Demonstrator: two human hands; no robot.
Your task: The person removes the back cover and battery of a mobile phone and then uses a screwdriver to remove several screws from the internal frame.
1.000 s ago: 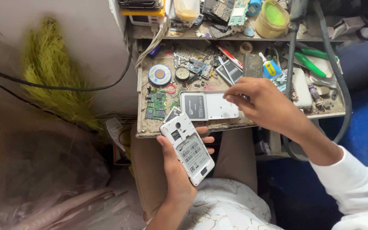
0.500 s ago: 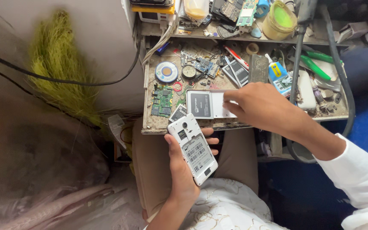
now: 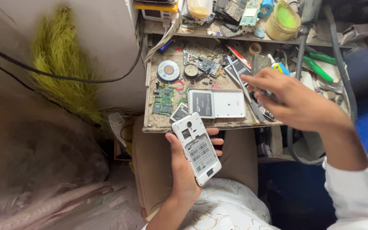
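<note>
I see my left hand (image 3: 187, 170) wrapped around the white phone (image 3: 196, 148), back cover off, held over my lap just below the tray (image 3: 209, 125) edge, as before; on the tray lie the green circuit board (image 3: 163, 99) and the battery with white cover (image 3: 216, 103), now uncovered; my right hand (image 3: 292, 99) has lifted off them and moved right, fingers pinching a thin dark tool (image 3: 264, 91) above the clutter.
</note>
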